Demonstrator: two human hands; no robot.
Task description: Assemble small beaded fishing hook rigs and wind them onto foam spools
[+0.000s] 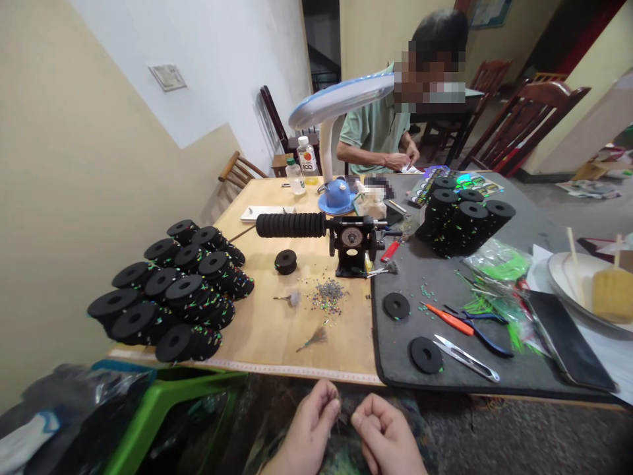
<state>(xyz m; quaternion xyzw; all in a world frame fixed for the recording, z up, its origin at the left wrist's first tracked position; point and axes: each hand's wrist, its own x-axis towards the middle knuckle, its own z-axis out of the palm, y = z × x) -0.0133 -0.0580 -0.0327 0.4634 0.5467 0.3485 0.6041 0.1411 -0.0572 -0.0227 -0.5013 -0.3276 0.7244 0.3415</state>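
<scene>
Low in the head view, just off the table's near edge, my left hand (312, 425) is closed in a pinch. My right hand (383, 432) pinches beside it, a small gap between the two. Whatever is in the fingers is too fine to make out. Beyond them on the wood lie a small brush-like bundle (315, 338) and a pile of tiny beads (330, 293). A black hand-crank winder (352, 244) stands behind, with a row of black foam rings (291, 225) on its shaft. Single black foam spools (426, 355) lie on the grey mat.
Stacked foam spools (182, 290) fill the table's left; more stacks (469, 218) stand back right. Orange-handled pliers (450, 319), metal tweezers (467, 358), a phone (568, 340) and a plate (568, 270) lie right. A lamp (337, 196) and another person (370, 135) are at the back.
</scene>
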